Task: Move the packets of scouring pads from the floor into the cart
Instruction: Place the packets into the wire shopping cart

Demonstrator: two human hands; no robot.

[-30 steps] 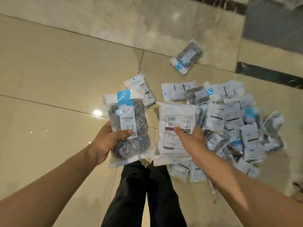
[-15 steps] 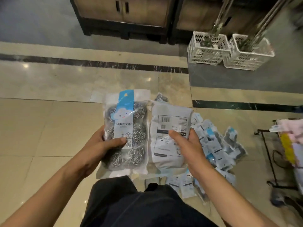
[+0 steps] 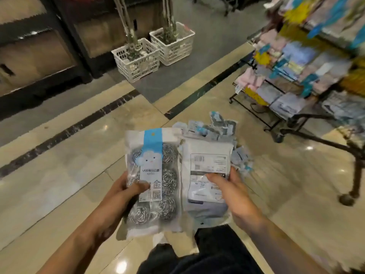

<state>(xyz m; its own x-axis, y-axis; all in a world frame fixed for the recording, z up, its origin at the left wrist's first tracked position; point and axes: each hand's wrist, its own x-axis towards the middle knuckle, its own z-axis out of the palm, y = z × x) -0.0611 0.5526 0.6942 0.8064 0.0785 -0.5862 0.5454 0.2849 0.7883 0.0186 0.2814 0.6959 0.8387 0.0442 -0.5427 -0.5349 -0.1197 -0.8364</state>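
My left hand (image 3: 122, 194) grips a packet of steel scouring pads (image 3: 158, 169), front side up with a blue label strip. My right hand (image 3: 235, 192) grips a second packet (image 3: 207, 159), its white back with a barcode facing me. Both packets are held upright side by side above my legs. Behind them, a pile of several more packets (image 3: 215, 125) lies on the tiled floor, partly hidden. The black wire cart (image 3: 296, 119) stands at the right, loaded with coloured packaged goods.
Two white plastic baskets (image 3: 138, 60) holding long poles stand at the back by a dark cabinet (image 3: 39, 56). A black cart leg with a wheel (image 3: 353, 186) is at the right. Glossy beige floor tiles with a dark inlay stripe (image 3: 79, 127) spread to the left.
My view has swung up and to the right, bringing the cart into sight. Both hands keep the same packets, carried higher and away from the floor pile.
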